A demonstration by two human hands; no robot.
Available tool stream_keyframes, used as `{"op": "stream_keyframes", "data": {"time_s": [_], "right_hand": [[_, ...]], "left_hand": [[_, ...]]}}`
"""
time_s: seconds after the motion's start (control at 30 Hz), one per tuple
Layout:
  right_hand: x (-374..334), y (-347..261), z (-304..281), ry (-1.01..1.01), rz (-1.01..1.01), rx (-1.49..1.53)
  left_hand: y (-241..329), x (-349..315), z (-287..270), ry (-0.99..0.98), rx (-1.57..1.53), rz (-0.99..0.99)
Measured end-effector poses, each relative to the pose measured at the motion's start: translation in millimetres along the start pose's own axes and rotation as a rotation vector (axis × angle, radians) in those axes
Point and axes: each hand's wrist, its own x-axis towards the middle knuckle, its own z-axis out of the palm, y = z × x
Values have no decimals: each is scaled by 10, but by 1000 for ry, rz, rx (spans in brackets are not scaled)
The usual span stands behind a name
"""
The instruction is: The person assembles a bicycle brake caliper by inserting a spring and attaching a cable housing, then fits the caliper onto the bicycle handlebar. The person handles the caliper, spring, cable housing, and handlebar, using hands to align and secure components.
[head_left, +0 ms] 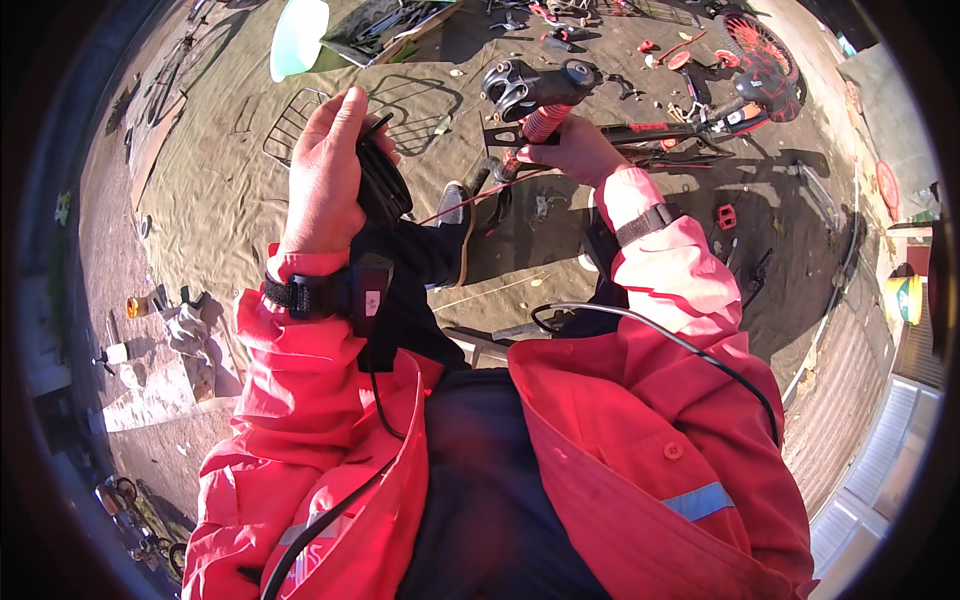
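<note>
My left hand [328,180] is raised with a black, curved, loop-like thing [384,185] held against the palm. Its exact kind is partly hidden by my fingers. My right hand [578,152] is closed round the front of a black and red bicycle frame [650,132], just below a red ridged sleeve [545,122]. On top of that sleeve sits a black handlebar stem [535,86]. A thin red cable [470,205] runs between the area of my left hand and the frame. The frame stretches away to the right.
A wire basket [290,122] lies beyond my left hand, near a pale green basin [298,40] and a tray of tools [385,30]. A red-spoked wheel [762,45] and black saddle [770,92] are far right. A red pedal [726,216] rests on the ground sheet.
</note>
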Motion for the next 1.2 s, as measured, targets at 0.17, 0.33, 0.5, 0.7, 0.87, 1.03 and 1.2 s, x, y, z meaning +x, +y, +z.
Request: {"op": "stream_keyframes", "data": {"time_s": [0.17,0.33,0.5,0.7,0.87,1.03,1.2], "right_hand": [[-44,-94,25,-4,75,-11],[-80,-144,76,62,32,-47],[-67,-99,48,83,26,-127],[-63,-64,21,59,-86,31],[-259,-328,-164,47,-160,-233],[-827,-792,-128,355,-80,-167],[-1289,-1163,499,-29,8,-60]], "left_hand": [[-142,69,-14,10,-7,-30],[-268,89,-18,-14,0,-46],[-323,88,-9,12,-17,-70],[-349,115,-19,8,-30,-75],[-325,100,-21,47,-103,-83],[-262,-49,63,66,-244,-130],[-291,-294,283,-39,-373,-178]]}}
